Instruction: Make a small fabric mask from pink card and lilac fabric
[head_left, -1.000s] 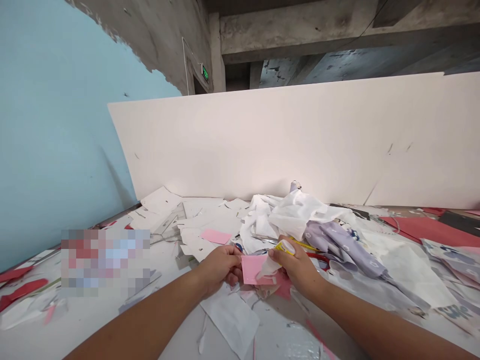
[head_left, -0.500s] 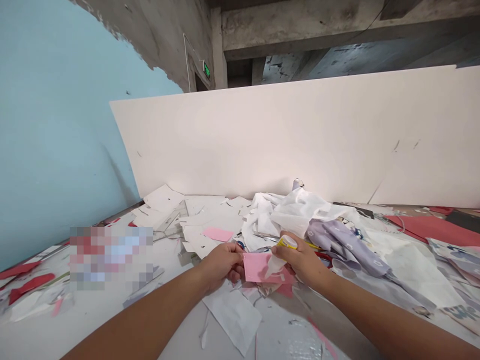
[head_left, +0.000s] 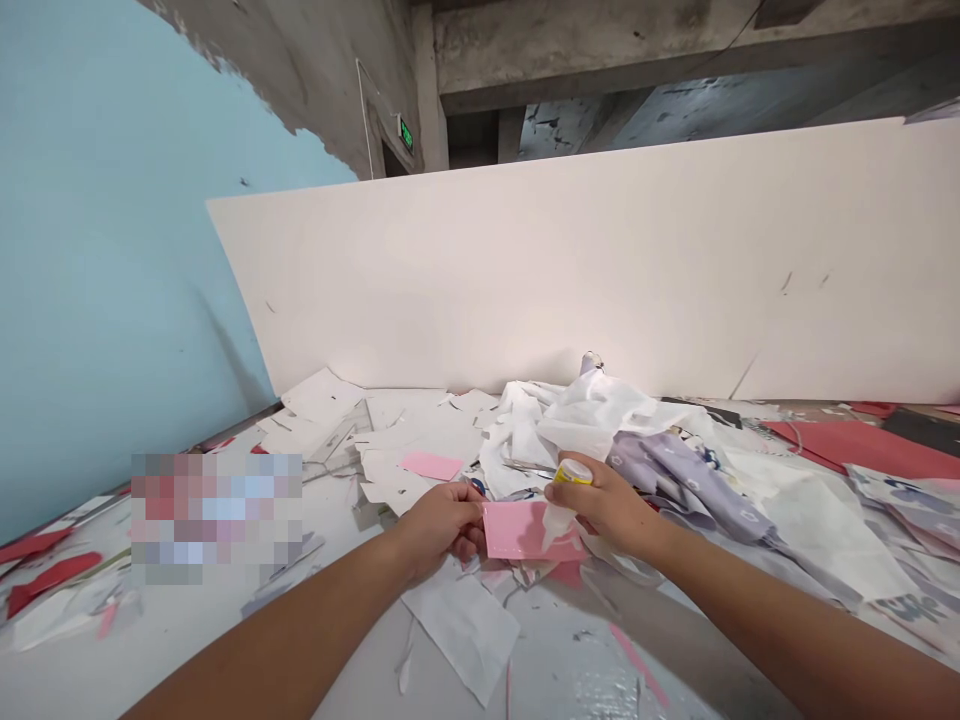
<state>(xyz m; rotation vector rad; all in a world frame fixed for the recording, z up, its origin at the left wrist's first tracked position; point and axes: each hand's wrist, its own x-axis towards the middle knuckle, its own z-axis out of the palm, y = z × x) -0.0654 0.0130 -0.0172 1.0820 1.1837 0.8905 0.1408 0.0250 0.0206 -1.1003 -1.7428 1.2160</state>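
Note:
A small pink rectangular piece point(head_left: 514, 530), of felt or paper, is pinched at its left edge by my left hand point(head_left: 450, 522). In my right hand point(head_left: 611, 505) is a glue bottle point(head_left: 557, 522), white with a yellow band, tilted nozzle-down. Its tip is at the lower right part of the pink piece; whether it touches I cannot tell. A line of whitish marks runs near the piece's lower edge. More pink and pale scraps show just beneath it. Another pink piece point(head_left: 432, 465) lies on white sheets beyond my left hand.
A heap of white cloth point(head_left: 592, 415) and lilac patterned fabric point(head_left: 694, 490) lies beyond my right hand. Red sheets point(head_left: 855, 447) are at the far right. White scraps point(head_left: 465, 630) lie in front. A tall white board point(head_left: 525, 280) stands behind; a blurred patch covers the left.
The glue bottle's tip has shifted slightly right along the pink piece, and the bottle stands a little more upright. My left hand keeps its hold. The view has shifted slightly.

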